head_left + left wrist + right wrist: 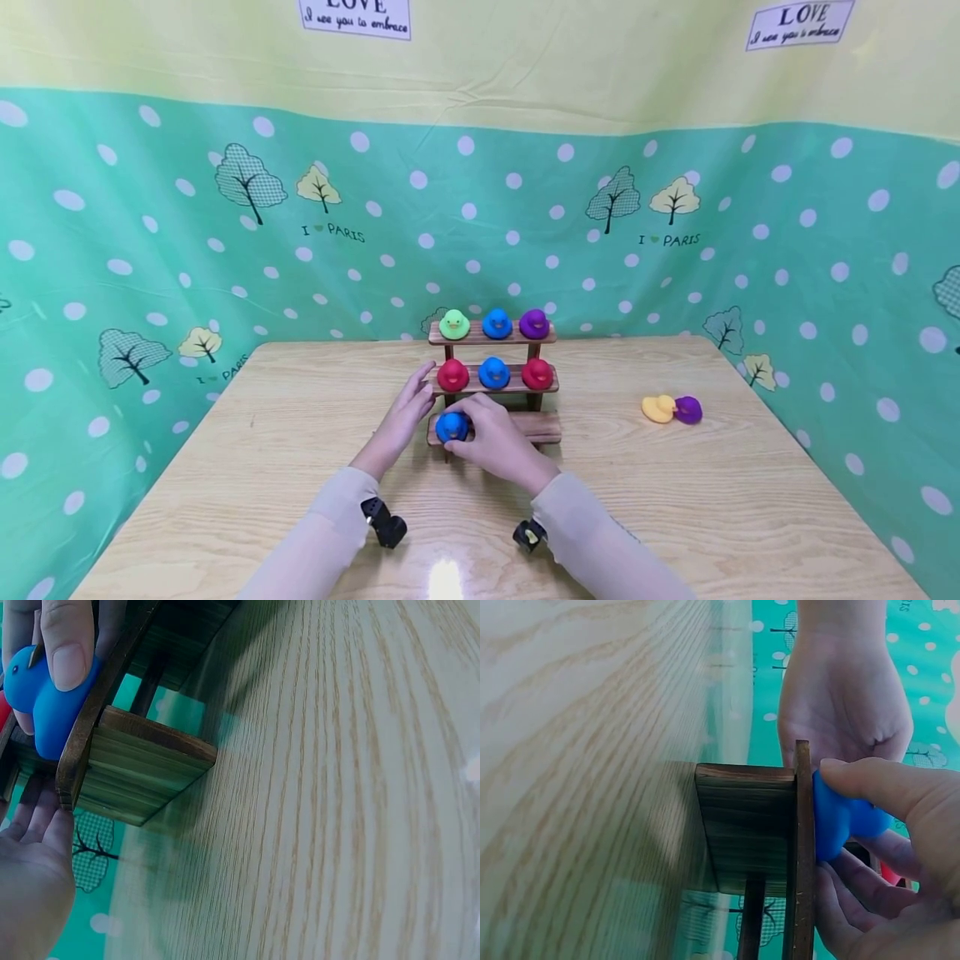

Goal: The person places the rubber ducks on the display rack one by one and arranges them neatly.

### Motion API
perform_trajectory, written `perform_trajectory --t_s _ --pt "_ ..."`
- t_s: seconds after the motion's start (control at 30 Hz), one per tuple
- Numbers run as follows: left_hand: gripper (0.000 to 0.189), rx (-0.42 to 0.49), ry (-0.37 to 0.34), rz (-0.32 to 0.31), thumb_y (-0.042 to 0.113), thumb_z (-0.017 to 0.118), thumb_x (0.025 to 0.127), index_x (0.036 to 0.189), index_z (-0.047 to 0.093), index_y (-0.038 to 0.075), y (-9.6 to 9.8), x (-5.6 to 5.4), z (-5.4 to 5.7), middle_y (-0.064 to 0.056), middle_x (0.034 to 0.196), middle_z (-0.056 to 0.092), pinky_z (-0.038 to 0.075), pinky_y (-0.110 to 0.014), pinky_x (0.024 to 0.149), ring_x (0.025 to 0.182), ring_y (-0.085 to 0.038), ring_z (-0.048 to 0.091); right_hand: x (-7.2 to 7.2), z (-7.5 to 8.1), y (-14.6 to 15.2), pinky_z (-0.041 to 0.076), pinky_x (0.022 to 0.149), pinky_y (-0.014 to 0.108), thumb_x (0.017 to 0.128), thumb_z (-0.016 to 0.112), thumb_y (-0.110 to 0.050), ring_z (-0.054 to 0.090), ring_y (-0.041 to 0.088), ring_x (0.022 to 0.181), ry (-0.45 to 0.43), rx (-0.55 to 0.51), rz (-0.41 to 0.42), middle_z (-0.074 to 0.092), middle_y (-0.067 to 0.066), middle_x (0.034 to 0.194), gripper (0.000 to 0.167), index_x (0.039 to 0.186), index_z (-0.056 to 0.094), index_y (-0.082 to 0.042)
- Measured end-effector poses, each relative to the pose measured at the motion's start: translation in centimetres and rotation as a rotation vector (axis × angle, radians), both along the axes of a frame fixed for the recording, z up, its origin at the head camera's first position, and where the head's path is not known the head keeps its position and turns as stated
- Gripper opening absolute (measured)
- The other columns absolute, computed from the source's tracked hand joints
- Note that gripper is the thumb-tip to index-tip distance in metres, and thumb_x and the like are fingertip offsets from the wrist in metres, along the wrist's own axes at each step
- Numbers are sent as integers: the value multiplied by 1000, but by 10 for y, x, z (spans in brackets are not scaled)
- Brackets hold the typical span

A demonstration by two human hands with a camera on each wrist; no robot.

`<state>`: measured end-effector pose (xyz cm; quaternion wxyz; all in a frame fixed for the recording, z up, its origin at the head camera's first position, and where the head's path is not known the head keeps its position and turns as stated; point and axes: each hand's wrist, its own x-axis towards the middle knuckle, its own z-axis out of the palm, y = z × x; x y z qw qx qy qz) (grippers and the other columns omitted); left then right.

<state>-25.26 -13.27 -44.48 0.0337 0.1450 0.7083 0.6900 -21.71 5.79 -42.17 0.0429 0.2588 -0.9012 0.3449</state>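
On the left end of the bottom tier of a three-tier wooden stand (538, 427) sits a blue rubber duck (452, 427). My right hand (491, 437) pinches this duck between thumb and fingers; in the right wrist view the duck (831, 821) is right against the shelf board (802, 847). My left hand (401, 421) is at the stand's left side with fingers extended, its fingertips right at the shelf's end in the left wrist view. Above, the middle tier bears a red duck (453, 376), a blue duck (494, 373) and another red duck (537, 374).
The top tier carries a green duck (454, 324), a blue duck (497, 323) and a purple duck (535, 324). To the right on the wooden table (637, 492) lie a yellow duck (658, 408) and a purple duck (688, 410). A patterned green curtain (405, 225) hangs behind.
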Motion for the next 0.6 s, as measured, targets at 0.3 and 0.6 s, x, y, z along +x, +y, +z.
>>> perform_trajectory --t_s 0.3,0.6 --pt "52 10 4 2 20 34 111 159 20 5 0 0 0 -27 159 22 25 -48 120 146 -39 24 0 0 1 55 97 33 83 85 -24 61 16 106 -22 -8 -8 60 1 117 46 123 67 -14" --pt "52 12 3 0 20 34 111 159 20 5 0 0 0 -27 160 19 25 -49 120 146 -41 23 2 1 7 55 90 28 82 86 -24 59 18 101 -15 -28 20 59 0 115 48 124 66 -13"
